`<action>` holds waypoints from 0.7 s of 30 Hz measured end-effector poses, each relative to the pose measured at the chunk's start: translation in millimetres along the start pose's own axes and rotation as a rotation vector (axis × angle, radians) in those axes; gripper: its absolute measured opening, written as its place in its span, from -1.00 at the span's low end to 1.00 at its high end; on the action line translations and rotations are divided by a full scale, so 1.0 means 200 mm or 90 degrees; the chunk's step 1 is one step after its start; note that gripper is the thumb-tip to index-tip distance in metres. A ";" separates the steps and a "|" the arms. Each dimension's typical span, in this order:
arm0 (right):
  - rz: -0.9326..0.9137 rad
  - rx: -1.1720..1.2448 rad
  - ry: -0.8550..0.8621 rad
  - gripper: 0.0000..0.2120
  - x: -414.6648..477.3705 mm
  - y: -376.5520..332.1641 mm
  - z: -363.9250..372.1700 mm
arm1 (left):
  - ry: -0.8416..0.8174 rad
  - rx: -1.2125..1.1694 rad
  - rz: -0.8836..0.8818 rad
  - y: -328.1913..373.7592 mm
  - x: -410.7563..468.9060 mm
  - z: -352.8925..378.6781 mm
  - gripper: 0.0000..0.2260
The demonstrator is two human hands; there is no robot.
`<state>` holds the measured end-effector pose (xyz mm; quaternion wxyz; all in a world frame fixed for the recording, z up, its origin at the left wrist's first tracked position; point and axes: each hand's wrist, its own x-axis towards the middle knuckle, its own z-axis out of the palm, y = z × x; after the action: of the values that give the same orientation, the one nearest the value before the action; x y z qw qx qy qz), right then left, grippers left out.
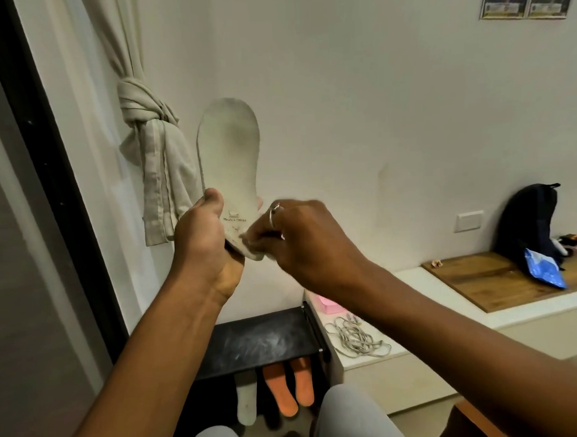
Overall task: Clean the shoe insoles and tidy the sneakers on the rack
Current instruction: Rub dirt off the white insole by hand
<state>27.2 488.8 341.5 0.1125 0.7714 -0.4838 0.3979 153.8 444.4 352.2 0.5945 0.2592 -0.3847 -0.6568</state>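
The left hand [202,237] gripped the white insole [229,148] upright by its heel above the black rack [252,343], while the right hand [307,240] pinched a small white cloth [254,252] against that heel.

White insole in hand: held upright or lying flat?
Upright: left hand grips the insole at its heel, toe pointing up; right hand holds a wipe against it.

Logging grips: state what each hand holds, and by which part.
Left hand grips the white insole by its heel end, toe up. Right hand pinches a white wipe, blurred, against the heel.
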 end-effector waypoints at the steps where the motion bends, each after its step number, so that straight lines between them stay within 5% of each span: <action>1: -0.009 0.018 -0.026 -0.87 -0.04 -0.03 0.00 | 0.001 0.000 -0.006 0.00 0.01 -0.01 -0.79; 4: -0.012 0.023 -0.055 -0.86 -0.05 -0.03 -0.01 | 0.005 -0.008 -0.016 0.00 0.02 0.00 -0.77; 10: 0.042 -0.050 0.052 -0.85 0.13 0.04 0.01 | 0.040 0.008 -0.004 -0.03 -0.03 0.04 -0.83; 14: 0.037 0.051 0.022 -0.85 0.02 -0.05 0.03 | 0.040 0.003 -0.016 -0.02 -0.03 0.03 -0.81; 21: 0.078 0.097 0.082 -0.87 0.10 0.02 0.02 | -0.027 -0.023 -0.073 -0.07 -0.03 0.04 -0.42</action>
<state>30.0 470.9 351.9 0.0600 0.7196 -0.4901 0.4883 139.5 451.2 344.6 0.5520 0.2559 -0.3697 -0.7022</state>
